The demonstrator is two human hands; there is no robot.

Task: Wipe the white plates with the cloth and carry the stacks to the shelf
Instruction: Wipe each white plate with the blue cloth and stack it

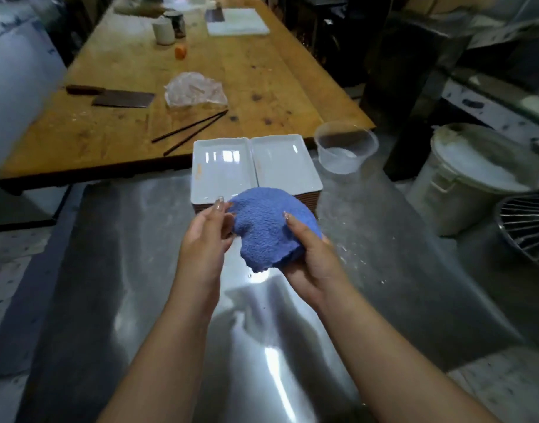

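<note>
Gripping fluffy blue cloth [269,230], glossy rectangular plates [253,169]

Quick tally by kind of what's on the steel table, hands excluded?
Stacks of white plates: 2, left stack and right stack
Blue cloth: 1, held above the steel table
Clear plastic tub: 1
Total: 4
</note>
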